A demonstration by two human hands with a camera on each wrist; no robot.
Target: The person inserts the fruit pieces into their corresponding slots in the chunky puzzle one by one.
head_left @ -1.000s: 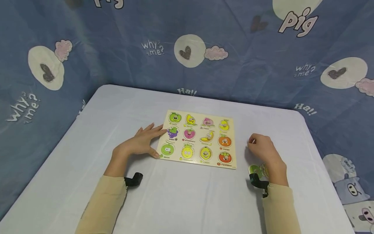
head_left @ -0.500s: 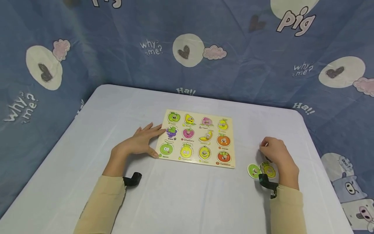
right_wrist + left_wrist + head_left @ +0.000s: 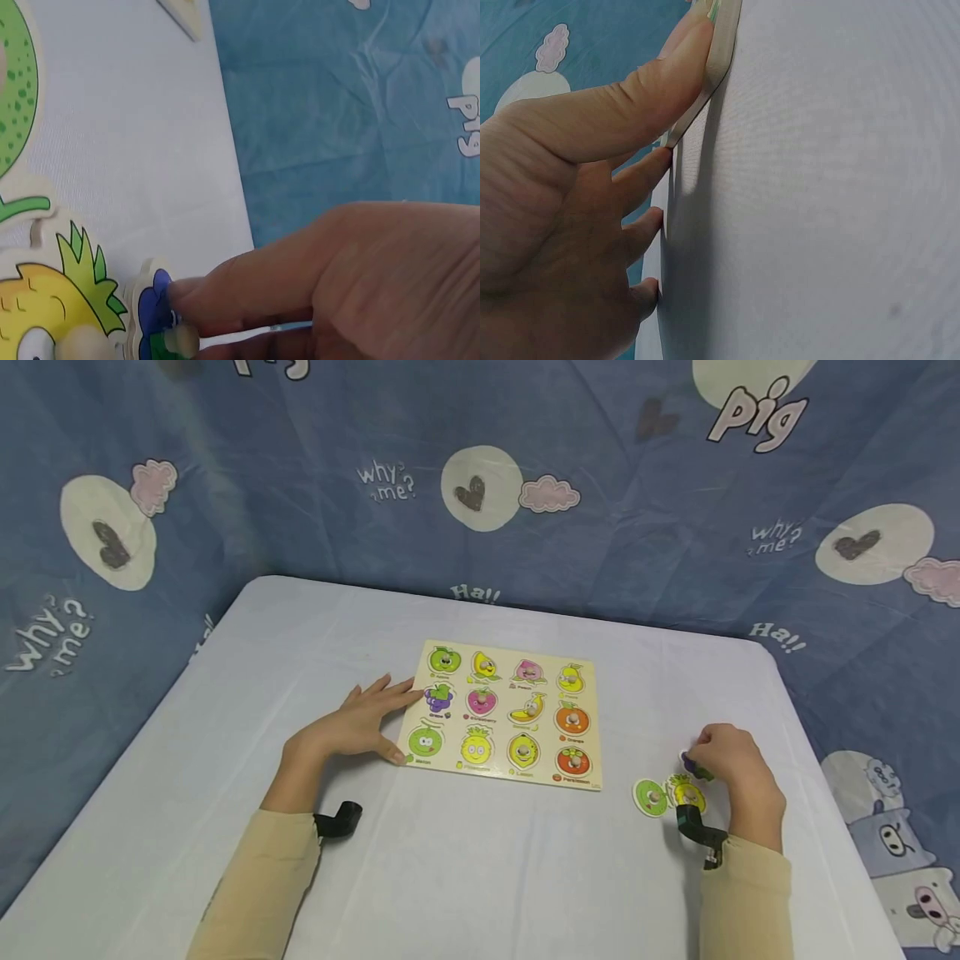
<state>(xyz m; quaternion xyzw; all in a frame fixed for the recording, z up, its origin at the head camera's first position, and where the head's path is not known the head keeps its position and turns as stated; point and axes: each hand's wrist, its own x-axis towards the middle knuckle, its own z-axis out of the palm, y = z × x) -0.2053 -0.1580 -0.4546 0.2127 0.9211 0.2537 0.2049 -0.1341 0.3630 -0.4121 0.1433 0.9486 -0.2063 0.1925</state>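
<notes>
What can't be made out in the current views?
Head: part of the loose grape piece, behind the right hand.
Head: several fruit labels, too small and blurred.
Right wrist: much of the loose melon piece, past the left edge.
Left wrist: most of the puzzle board, past the top edge.

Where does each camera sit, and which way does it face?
Head: on the head, facing forward and down at the fruit board; left hand, right hand and sleeves show.
Left wrist: on that wrist, facing the fruit board's edge; left hand shows.
Right wrist: on that wrist, facing the grape piece; right hand shows.
Shared: head and right wrist show the pineapple piece.
</notes>
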